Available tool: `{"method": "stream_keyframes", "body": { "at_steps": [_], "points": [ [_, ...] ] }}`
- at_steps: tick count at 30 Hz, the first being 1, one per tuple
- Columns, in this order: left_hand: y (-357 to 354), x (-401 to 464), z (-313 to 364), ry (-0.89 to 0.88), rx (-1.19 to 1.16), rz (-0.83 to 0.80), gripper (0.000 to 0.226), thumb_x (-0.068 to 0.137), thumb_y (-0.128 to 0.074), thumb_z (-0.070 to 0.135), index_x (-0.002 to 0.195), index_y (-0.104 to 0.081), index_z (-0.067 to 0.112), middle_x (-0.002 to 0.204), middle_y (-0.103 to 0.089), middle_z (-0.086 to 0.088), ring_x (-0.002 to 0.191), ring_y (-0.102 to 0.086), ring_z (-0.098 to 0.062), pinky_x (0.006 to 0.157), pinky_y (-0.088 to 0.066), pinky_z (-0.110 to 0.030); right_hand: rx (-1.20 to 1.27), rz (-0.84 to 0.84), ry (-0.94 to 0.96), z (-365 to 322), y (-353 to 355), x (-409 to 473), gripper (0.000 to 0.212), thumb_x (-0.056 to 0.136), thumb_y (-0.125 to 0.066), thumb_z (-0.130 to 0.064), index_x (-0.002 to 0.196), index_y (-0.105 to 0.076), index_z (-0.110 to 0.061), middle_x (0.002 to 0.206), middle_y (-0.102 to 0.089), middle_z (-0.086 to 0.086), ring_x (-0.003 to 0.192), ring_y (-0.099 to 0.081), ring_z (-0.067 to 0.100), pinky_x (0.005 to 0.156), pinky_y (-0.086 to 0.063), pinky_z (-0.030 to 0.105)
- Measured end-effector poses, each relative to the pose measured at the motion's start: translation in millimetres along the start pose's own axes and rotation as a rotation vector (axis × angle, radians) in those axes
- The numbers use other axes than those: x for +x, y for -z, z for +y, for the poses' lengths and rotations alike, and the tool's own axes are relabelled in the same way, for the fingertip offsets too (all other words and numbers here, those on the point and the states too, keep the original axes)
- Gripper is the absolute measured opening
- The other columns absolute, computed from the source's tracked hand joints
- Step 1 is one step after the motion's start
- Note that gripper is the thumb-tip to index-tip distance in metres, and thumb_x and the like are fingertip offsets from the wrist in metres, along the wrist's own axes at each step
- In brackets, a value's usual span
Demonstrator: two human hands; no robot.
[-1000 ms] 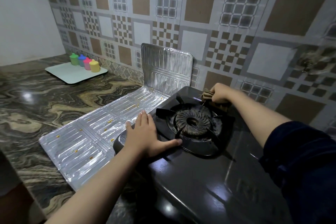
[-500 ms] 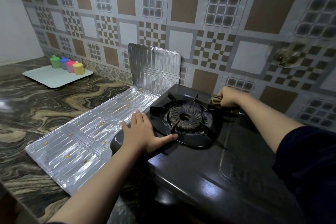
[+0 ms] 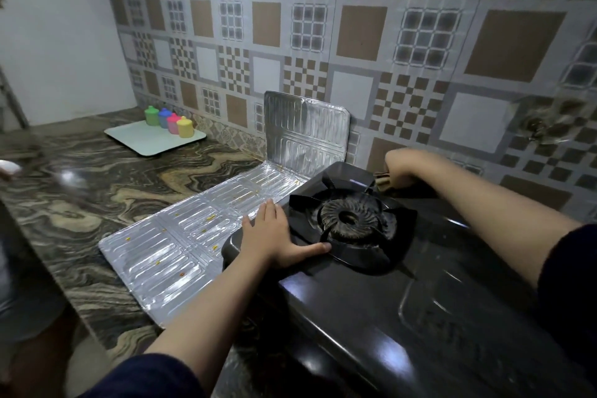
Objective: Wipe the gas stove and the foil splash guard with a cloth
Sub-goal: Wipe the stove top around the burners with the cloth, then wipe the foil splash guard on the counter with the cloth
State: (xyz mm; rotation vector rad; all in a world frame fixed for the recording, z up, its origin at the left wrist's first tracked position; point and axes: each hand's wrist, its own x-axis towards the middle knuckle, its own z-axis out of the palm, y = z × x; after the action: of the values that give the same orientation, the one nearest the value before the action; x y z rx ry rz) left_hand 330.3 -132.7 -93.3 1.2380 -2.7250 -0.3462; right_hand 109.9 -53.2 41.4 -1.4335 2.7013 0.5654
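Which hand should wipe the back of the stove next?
Probably the right hand: it already grips the cloth at the back edge of the stove. The left hand lies flat and empty on the stove's front left corner, seemingly steadying it.

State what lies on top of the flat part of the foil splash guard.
Small yellow-orange crumbs are scattered over the foil splash guard. The stove covers its right edge, and the fingers of the left hand reach onto it there, so anything beneath them is hidden.

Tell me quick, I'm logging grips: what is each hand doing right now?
Left hand: open, flat on the stove's left edge, holding nothing.
Right hand: closed on the cloth at the stove's back edge.
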Motion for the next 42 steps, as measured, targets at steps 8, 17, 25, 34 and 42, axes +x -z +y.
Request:
{"method": "stream_keyframes", "body": {
  "at_steps": [8, 17, 25, 34, 42],
  "points": [
    [17, 1, -15, -0.091, -0.461, 0.058, 0.110, 0.047, -0.049, 0.086, 0.129, -0.046, 0.013, 0.132, -0.050, -0.008, 0.127, -0.042, -0.024, 0.110, -0.024, -0.043, 0.226, 0.029, 0.346, -90, 54, -4, 0.044, 0.081, -0.043, 0.000, 0.114, -0.067, -0.016, 0.106, -0.067, 0.008, 0.096, -0.060, 0.025, 0.079, -0.052, 0.035],
    [-17, -29, -180, 0.115, -0.379, 0.255, 0.073, 0.083, -0.050, 0.063, 0.132, -0.049, 0.009, 0.133, -0.053, -0.007, 0.126, -0.047, -0.022, 0.105, -0.033, -0.029, 0.267, -0.002, 0.620, -256, 62, 48, 0.044, 0.079, -0.038, 0.004, 0.107, -0.068, -0.013, 0.101, -0.066, 0.010, 0.084, -0.054, 0.020, 0.078, -0.054, 0.039],
    [-24, -28, -329, 0.365, -0.061, -0.210, 0.169, 0.015, -0.017, 0.105, 0.152, 0.003, 0.009, 0.160, 0.009, -0.012, 0.148, 0.005, -0.029, 0.115, 0.001, -0.057, 0.227, 0.025, 0.820, -420, 24, 95, 0.020, 0.087, -0.059, -0.017, 0.104, -0.068, -0.012, 0.102, -0.069, 0.013, 0.086, -0.056, 0.026, 0.069, -0.035, 0.024],
    [-35, -10, -367, 0.310, -0.014, -0.311, 0.151, 0.043, -0.050, 0.095, 0.152, 0.008, 0.009, 0.160, 0.017, -0.001, 0.146, 0.018, -0.017, 0.110, 0.014, -0.060, 0.115, 0.102, 0.919, -518, -29, 138, 0.065, 0.079, -0.051, -0.002, 0.140, -0.044, -0.021, 0.139, -0.051, 0.014, 0.127, -0.049, 0.032, 0.100, -0.046, 0.038],
    [-38, -10, -370, 0.352, -0.013, -0.339, 0.151, 0.049, -0.057, 0.090, 0.149, 0.021, 0.007, 0.154, 0.034, -0.003, 0.143, 0.027, -0.017, 0.110, 0.016, -0.056, -0.210, 0.066, 1.094, -509, -49, 138, 0.077, 0.084, -0.052, -0.004, 0.151, -0.017, -0.014, 0.158, -0.017, 0.015, 0.137, -0.034, 0.032, 0.106, -0.039, 0.039]
  ]
}}
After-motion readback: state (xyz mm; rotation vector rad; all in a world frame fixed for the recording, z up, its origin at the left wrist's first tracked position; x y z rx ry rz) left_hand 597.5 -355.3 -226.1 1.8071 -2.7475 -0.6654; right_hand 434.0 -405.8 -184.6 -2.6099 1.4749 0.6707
